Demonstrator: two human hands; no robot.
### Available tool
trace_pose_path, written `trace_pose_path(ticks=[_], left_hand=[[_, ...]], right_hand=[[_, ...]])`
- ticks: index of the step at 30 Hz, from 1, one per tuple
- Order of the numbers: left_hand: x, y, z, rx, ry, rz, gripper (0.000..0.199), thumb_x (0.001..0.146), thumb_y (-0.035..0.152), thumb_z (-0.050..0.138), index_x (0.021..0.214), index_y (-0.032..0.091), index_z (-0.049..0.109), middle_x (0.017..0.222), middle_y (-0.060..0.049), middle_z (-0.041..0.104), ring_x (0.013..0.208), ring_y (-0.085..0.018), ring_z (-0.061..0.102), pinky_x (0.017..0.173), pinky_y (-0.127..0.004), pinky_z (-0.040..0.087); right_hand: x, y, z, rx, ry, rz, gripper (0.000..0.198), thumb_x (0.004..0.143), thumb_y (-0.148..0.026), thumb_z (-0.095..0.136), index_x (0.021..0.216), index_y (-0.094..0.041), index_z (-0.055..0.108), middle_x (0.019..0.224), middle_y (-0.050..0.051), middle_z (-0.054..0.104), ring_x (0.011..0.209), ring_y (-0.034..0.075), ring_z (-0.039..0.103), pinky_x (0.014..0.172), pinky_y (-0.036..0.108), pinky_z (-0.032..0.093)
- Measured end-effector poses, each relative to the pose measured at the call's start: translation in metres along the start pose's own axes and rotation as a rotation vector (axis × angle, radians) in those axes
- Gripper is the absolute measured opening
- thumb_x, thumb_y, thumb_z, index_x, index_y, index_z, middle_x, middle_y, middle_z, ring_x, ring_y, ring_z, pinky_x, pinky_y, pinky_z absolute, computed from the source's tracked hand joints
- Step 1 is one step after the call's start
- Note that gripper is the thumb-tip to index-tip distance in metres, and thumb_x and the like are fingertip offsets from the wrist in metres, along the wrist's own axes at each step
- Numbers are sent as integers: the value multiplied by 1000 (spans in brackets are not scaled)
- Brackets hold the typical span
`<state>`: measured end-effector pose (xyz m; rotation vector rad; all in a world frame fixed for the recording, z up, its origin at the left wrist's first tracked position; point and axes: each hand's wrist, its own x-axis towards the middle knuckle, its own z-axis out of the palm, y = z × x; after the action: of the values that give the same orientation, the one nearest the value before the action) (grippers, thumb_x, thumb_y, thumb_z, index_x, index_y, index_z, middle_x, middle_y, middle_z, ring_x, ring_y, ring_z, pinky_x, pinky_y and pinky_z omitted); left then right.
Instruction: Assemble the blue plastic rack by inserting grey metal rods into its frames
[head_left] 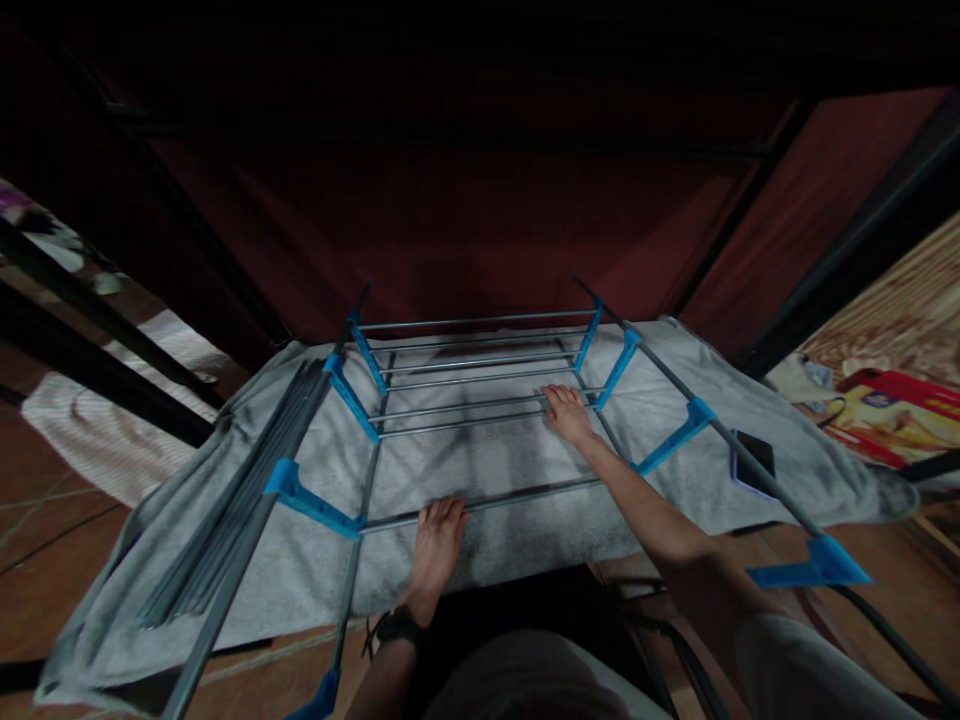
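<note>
A partly assembled rack of grey metal tubes with blue plastic brackets (315, 508) lies on a grey cloth (487, 460). My left hand (439, 538) has its fingers curled over the nearest crossbar (525, 494), left of its middle. Farther forward, my right hand (570, 412) bends its fingers over a pair of crossbars (465, 412) near their right end. The undersides of both hands are hidden. More crossbars (480, 363) run between blue brackets at the far end. Long side tubes extend toward me on both sides.
A bundle of loose grey tubes (240, 500) lies at the cloth's left. On the right are a phone (753, 464) and a red and yellow package (900, 415). Dark frame bars (97, 345) and a dark red panel (465, 220) enclose the space.
</note>
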<state>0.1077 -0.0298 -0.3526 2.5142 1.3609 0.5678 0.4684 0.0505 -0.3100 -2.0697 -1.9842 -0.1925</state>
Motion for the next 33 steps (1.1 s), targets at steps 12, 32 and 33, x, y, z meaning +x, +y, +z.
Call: trace_pose_path(ticks=[12, 32, 33], left_hand=[[3, 2, -3, -7, -39, 18, 34, 95, 19, 40, 112, 22, 69, 105, -9, 70, 97, -26, 61, 89, -44, 43], [16, -3, -6, -97, -12, 7, 33, 93, 18, 44, 112, 23, 71, 105, -12, 70, 97, -27, 62, 91, -47, 44], [16, -3, -6, -93, -25, 1, 34, 93, 18, 43, 112, 23, 71, 105, -11, 70, 97, -27, 62, 91, -47, 44]], right_hand=[[17, 1, -24, -76, -139, -5, 37, 97, -18, 40, 127, -24, 62, 115, 10, 68, 112, 24, 56, 98, 37, 34], [29, 5, -27, -84, -119, -10, 36, 99, -20, 39, 123, -25, 66, 116, 9, 68, 107, 24, 58, 93, 36, 36], [29, 5, -26, -81, -116, -10, 36, 99, -20, 39, 123, -25, 66, 115, 9, 68, 107, 24, 58, 93, 36, 36]])
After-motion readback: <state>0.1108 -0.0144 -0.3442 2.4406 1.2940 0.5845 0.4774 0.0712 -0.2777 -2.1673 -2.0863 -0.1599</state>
